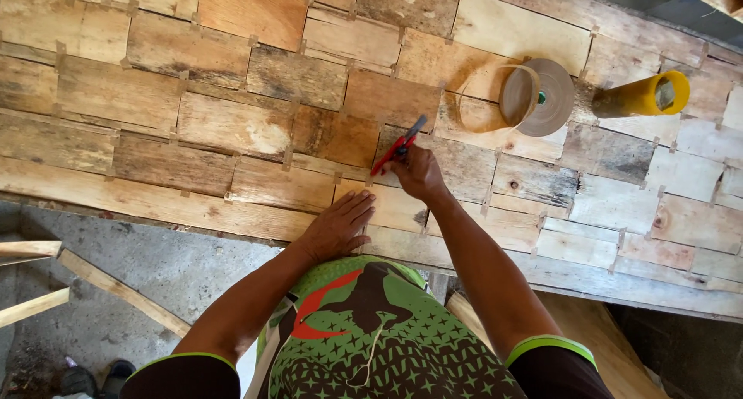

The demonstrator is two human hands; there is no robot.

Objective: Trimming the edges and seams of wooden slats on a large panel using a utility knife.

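Nearest the near edge of the veneer sheet (232,128), the left hand (338,226) lies flat with its fingers spread, pressing the patched wood down. Just beyond it, the right hand (418,171) is closed around the red handles of a small cutting tool (399,145), whose grey tip points up and left onto a seam between two pieces.

The two hands are close together, so a slip of the tool along the grain could likely carry the tip toward the left fingers. The thin pieces look brittle, and too hard a push might split one or lift a taped joint.

Farther off, toward the far right edge, a roll of brown paper tape (536,97) stands on its side with a loose loop uncurled to its left. Beside it, nearer the right corner, lies a yellow cylinder (642,95), open end facing right. No label is readable on either.
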